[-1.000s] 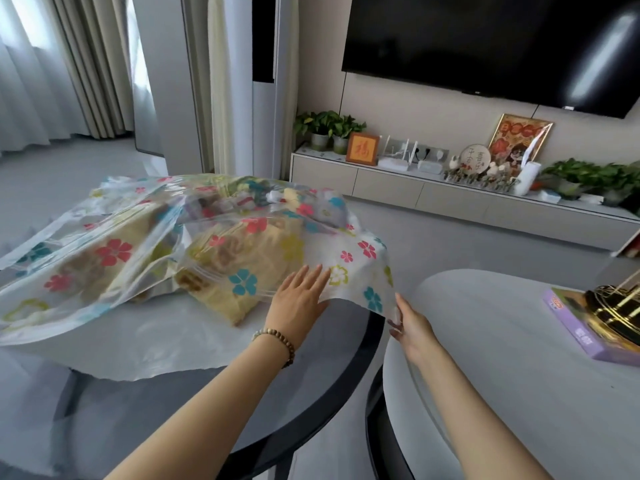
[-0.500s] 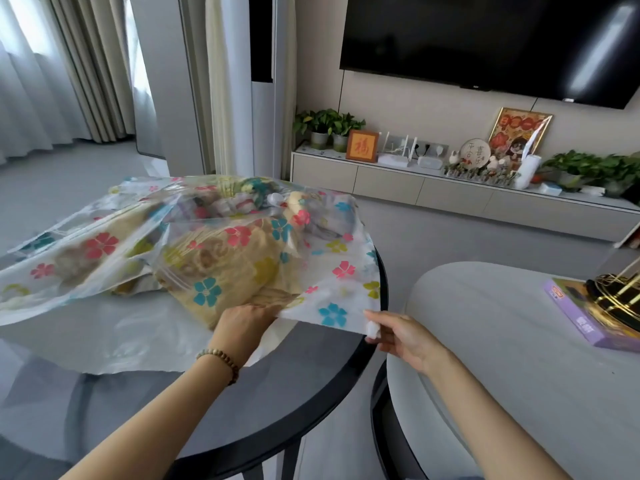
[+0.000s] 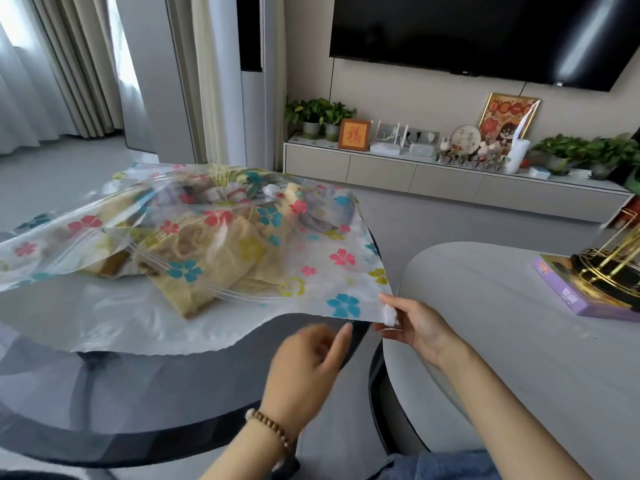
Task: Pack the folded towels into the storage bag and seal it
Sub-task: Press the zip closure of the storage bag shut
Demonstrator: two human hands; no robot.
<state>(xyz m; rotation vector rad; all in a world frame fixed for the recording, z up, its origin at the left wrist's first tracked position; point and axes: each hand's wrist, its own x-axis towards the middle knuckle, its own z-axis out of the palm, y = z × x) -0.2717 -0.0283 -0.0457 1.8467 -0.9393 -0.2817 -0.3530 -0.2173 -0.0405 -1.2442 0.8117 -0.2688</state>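
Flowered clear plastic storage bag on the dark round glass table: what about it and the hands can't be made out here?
All in the head view:
- The yellowish folded towels inside the flowered clear plastic storage bag: their number, veiled by print and creases.
- The bag's left end: cut off by the picture's edge.
- The small white piece pinched by the right hand: too small to identify.
- The left hand: motion-blurred; contact with the bag unclear.

**One character legible**

On the low cabinet (image 3: 381, 174) under the television (image 3: 485, 32), a small orange frame (image 3: 354, 135) shows a single gold Chinese character, 福. The round plaque (image 3: 465, 138) further right carries dark Chinese characters, too small to read. The purple box (image 3: 568, 289) on the grey table (image 3: 502, 323) bears printed labels, blurred beyond reading.
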